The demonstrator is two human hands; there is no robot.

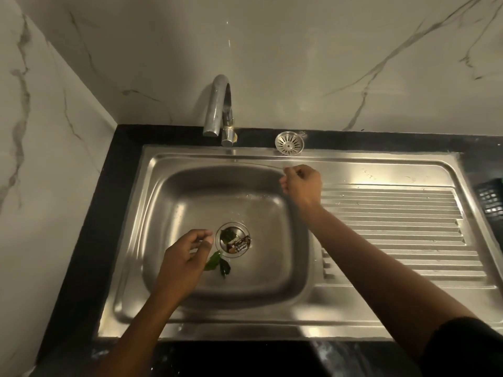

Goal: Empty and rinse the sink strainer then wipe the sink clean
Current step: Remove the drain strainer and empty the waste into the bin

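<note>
A steel sink (pixel 168 213) fills the view, with its drain (pixel 232 239) holding a brown candy wrapper (pixel 241 245) and a dark leaf. Green leaves (pixel 217 263) lie on the basin floor just in front of the drain. A round metal strainer (pixel 289 142) sits on the sink's back rim, right of the tap. My left hand (pixel 185 257) hovers beside the drain, fingers curled apart, holding nothing. My right hand (pixel 302 186) hangs over the basin's right rim with fingers curled in; nothing shows in it.
A chrome tap (pixel 219 107) rises at the back over the basin. The ribbed drainboard (pixel 394 232) stretches right. A black basket (pixel 490 197) sits at the far right edge. Black countertop (pixel 109 186) frames the sink, with marble walls behind and left.
</note>
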